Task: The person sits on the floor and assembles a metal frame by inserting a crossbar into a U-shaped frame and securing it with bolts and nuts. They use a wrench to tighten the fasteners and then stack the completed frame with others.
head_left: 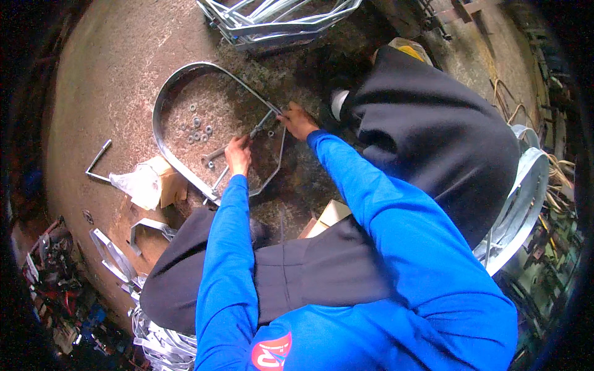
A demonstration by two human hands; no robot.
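"What lies at the left?"
"A thin, bent grey metal rod point(94, 162), then a crumpled clear plastic bag point(139, 185) against a brown cardboard box point(173, 184)."
"And next?"
"A large grey metal hoop point(156, 120), flat on the rough brown floor point(111, 93), with small grey metal nuts point(197, 123) inside."
"The hands?"
"The left hand point(238, 156) is curled around a slim grey metal bar point(216, 153) within the hoop. The right hand point(298, 120) pinches the hoop's right side."
"Far right?"
"Wide, curved silvery metal bands point(526, 179), nearer the person."
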